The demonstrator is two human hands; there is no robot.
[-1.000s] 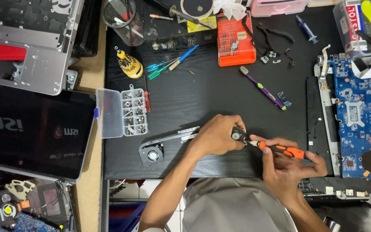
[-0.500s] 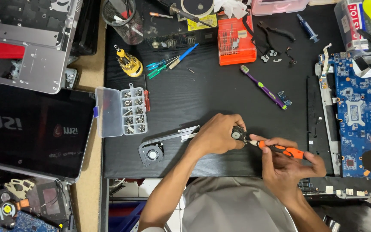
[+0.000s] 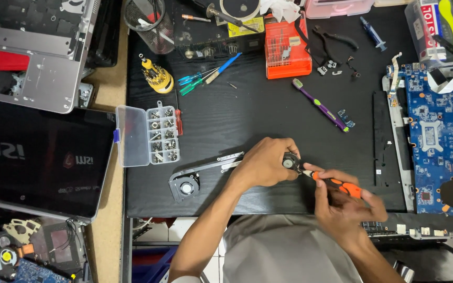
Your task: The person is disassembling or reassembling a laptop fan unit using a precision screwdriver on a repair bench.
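My left hand (image 3: 265,163) grips a small round black fan part (image 3: 290,161) and holds it against the black desk mat (image 3: 237,115). My right hand (image 3: 344,202) is wrapped around an orange and black screwdriver (image 3: 335,184), and the tip of the tool meets the fan part. Another small cooling fan (image 3: 185,186) with a metal heat pipe (image 3: 217,162) lies just left of my left wrist.
An open clear screw organizer (image 3: 148,135) sits at the mat's left edge. A blue circuit board (image 3: 436,136) lies at the right. A purple toothbrush (image 3: 318,104), an orange bit case (image 3: 287,48), coloured screwdrivers (image 3: 205,77) and a closed black laptop (image 3: 32,157) are around.
Both hands stay on the fan part and the screwdriver; my right hand's fingers have shifted slightly on the handle.
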